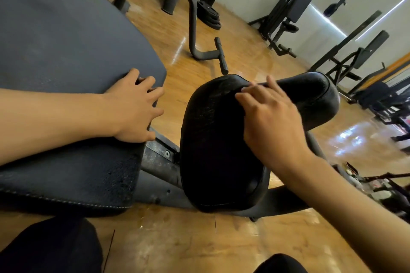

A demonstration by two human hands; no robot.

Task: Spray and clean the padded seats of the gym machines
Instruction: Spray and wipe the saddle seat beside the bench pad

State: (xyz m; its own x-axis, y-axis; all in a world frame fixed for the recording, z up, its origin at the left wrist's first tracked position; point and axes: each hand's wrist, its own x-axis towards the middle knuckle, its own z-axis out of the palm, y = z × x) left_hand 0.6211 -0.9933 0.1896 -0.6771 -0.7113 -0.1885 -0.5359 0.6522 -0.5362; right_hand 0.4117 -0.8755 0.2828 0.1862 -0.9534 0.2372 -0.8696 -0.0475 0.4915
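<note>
A long grey-blue padded bench pad (62, 51) fills the left of the view. My left hand (135, 106) rests on its near corner with the fingers spread over the edge. To the right is a black padded seat (213, 139), worn and curved up at its far end. My right hand (270, 117) lies over the seat's upper part, fingers loosely bent and touching the padding. Neither hand holds a cloth or a spray bottle, and none is in view.
A black metal frame (162, 162) joins the two pads. Another bench with a floor foot bar (219, 55) stands behind on the shiny wooden floor (177, 239). Weight plates (210, 15) and more black machines (288, 17) line the far wall. My dark-clad knees show at the bottom.
</note>
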